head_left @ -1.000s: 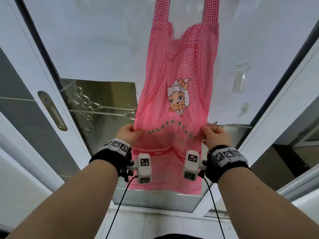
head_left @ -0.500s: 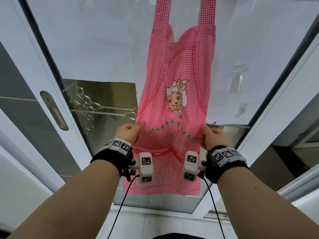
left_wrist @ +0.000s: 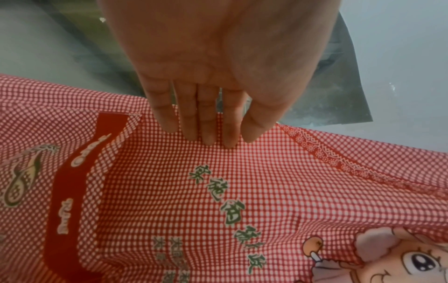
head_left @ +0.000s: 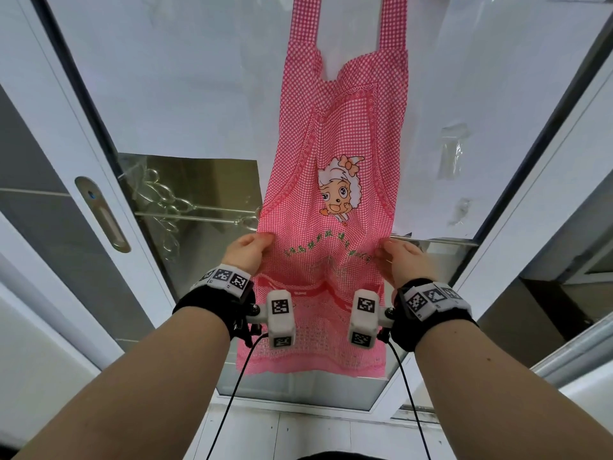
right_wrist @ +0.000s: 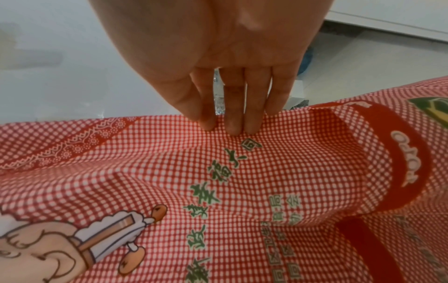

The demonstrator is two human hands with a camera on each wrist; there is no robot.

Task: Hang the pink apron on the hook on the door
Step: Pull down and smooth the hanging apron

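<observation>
The pink checked apron (head_left: 335, 154) with a cartoon lamb hangs flat against the door's white panel (head_left: 166, 78). Its two straps (head_left: 303, 14) run up out of the head view, so the hook is hidden. My left hand (head_left: 247, 252) is at the apron's left edge and my right hand (head_left: 398, 257) is at its right edge, both at waist height. In the wrist views the left hand's fingers (left_wrist: 208, 134) and the right hand's fingers (right_wrist: 230, 126) are straight, with their tips touching the cloth (left_wrist: 218, 191) (right_wrist: 242, 181). Neither hand curls round it.
A recessed metal handle (head_left: 101, 214) sits in the white frame to the left. Behind the clear lower glass a metal rod with wire hooks (head_left: 185, 210) shows. Scraps of clear plastic film (head_left: 451, 151) stick to the panel on the right. Door frames close in on both sides.
Both hands stay at the apron's edges. The right hand has edged slightly inward and the lower hem has shifted a little to the left.
</observation>
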